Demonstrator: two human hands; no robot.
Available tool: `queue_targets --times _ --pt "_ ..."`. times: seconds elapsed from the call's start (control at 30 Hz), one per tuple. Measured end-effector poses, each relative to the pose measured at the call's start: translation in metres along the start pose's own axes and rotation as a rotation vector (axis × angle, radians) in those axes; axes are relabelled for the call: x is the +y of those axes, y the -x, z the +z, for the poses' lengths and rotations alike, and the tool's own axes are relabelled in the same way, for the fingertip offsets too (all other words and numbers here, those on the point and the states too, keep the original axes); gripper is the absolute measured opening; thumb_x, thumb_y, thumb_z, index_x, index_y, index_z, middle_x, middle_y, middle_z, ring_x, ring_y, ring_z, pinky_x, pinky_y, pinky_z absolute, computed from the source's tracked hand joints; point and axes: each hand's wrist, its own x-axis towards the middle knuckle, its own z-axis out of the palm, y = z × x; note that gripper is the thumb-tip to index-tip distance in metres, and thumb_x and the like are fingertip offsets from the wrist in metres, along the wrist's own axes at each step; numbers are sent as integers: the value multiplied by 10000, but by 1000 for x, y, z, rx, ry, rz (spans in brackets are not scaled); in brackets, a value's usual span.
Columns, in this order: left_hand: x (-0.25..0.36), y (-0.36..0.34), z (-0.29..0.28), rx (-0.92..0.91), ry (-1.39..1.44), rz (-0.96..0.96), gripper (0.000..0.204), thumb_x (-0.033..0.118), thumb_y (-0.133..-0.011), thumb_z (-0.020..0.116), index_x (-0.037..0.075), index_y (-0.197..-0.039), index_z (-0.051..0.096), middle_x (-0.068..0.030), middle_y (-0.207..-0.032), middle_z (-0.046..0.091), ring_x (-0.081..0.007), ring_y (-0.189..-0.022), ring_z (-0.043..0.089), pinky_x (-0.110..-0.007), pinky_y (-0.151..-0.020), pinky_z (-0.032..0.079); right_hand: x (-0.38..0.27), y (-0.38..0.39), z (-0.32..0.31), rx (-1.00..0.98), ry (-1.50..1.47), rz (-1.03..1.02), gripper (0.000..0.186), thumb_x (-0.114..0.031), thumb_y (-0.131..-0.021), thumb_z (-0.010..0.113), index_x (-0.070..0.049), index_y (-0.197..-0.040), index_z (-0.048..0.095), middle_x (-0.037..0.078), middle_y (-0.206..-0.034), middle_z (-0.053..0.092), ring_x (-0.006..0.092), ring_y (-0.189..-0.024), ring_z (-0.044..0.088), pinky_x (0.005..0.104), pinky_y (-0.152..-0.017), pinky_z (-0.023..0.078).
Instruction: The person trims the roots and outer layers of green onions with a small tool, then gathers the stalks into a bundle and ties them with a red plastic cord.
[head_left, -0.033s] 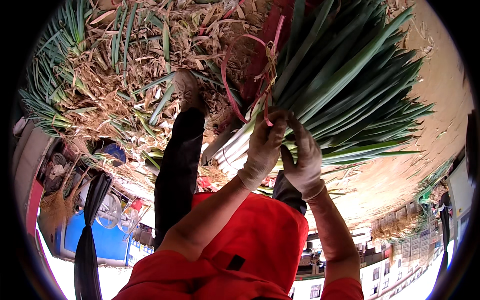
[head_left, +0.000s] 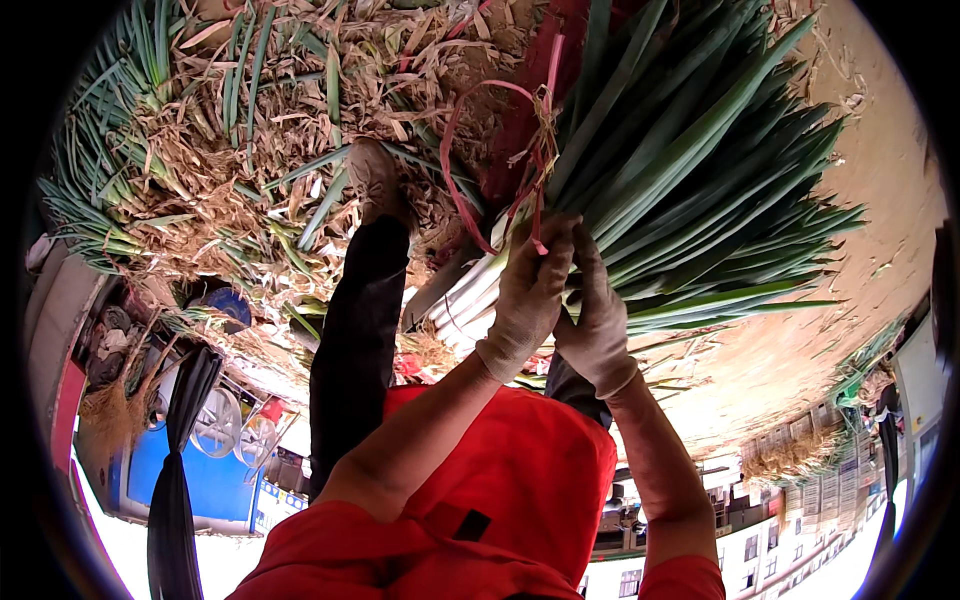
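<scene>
A large bundle of scallions [head_left: 690, 180] lies in front of me, dark green leaves fanning to the upper right and white stalks [head_left: 470, 298] at the lower left. A pink plastic strip [head_left: 446, 150] loops up from the bundle, its free end showing over my left fingers. My gloved left hand [head_left: 524, 305] is closed on this strip at the bundle's near side. Beside it, my gloved right hand [head_left: 596, 340] has its fingers pinched together, their tips touching the left fingertips. Whatever is between the right fingers is hidden.
Dry husks and leaf scraps [head_left: 250, 180] cover the ground to the left. More scallions [head_left: 90, 205] lie at the far left. My shoe [head_left: 373, 175] rests beside the bundle. A blue panel [head_left: 200, 480], a straw broom [head_left: 108, 415] and wheels are at lower left.
My right hand has shifted left, its fingers closing in beside the left fingertips. The pink loop has moved slightly. My left hand is nearly still.
</scene>
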Motion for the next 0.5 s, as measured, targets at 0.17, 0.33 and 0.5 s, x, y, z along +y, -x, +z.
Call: queue_targets --times 0.17,0.33,0.5 --pt "-13 -8 -33 -175 213 -196 420 213 -1032 446 33 -1404 372 -65 -1239 518 -126 -1122 517 -293 -964 431 -4 -30 11 42 -135 -6 510 42 -822 597 -89 -1297 465 85 -997 646 137 -839 667 262 -710 532" --pt "-3 -10 -44 -205 311 -308 427 218 -1033 450 23 -1406 385 -44 -1212 532 -109 -1128 502 -271 -990 397 2 -32 15 -115 -177 203 428 -21 -826 616 -88 -1239 527 91 -909 685 179 -771 684 289 -691 536" --pt "5 -9 -50 -232 175 -374 417 220 -1015 498 14 -1375 450 -39 -1183 549 -75 -1089 502 -211 -965 377 16 -29 18 -292 73 270 226 -89 -844 630 -77 -1069 650 118 -948 681 281 -780 681 322 -670 530"
